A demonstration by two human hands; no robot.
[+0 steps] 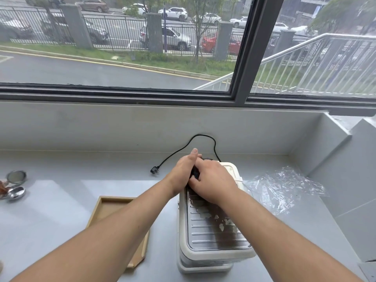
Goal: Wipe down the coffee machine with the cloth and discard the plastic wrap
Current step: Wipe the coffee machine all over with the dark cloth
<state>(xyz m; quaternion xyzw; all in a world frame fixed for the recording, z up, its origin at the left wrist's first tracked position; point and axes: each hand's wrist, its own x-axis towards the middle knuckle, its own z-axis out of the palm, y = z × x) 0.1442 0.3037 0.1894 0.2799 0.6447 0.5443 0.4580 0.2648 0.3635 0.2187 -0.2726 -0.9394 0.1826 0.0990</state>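
Observation:
The white coffee machine [211,251] stands on the counter below me, seen from above. Its ribbed metal top plate [205,231] carries dark stains and pale flecks. My right hand [211,181] presses down on a dark cloth [195,173] at the back of that plate. The cloth is mostly hidden under my fingers. My left hand [183,171] stands edge-on against the cloth's left side with its fingers straight and together; I cannot tell whether it grips the cloth. The crumpled clear plastic wrap [284,190] lies on the counter right of the machine.
A black power cord [183,148] loops behind the machine to a loose plug [154,170]. A shallow wooden tray [109,206] sits left of the machine under my left forearm. Metal strainers [16,186] lie at the far left. A wall and a window close the back.

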